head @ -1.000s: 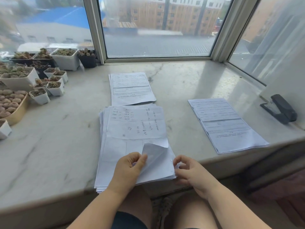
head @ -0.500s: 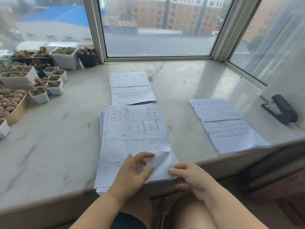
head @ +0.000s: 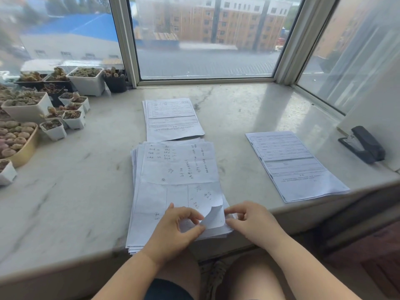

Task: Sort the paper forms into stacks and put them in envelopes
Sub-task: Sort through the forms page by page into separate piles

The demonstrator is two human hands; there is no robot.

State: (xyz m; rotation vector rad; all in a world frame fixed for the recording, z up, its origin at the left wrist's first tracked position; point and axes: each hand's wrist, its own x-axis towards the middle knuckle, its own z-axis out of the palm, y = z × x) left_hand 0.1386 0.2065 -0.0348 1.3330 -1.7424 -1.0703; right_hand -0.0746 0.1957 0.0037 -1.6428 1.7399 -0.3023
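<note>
Bare sill (head: pixel 75 191) left of the main stack (head: pixel 173 191); plant pots (head: pixel 54 118) crowd the far-left corner

Sill: pale veined marble windowsill (head: pixel 65 191), daylit.
Window: bay window (head: pixel 205 40), metal frames; brick building (head: pixel 216 20), blue roof (head: pixel 86 24) outside.

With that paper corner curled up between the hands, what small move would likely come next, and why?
Probably lift the top sheet clear of the main pile. The left hand pinches its curled near corner while the right hand steadies the pile's edge, so the sheet looks separated. Two sorted stacks, one behind and one to the right, await it.
</note>
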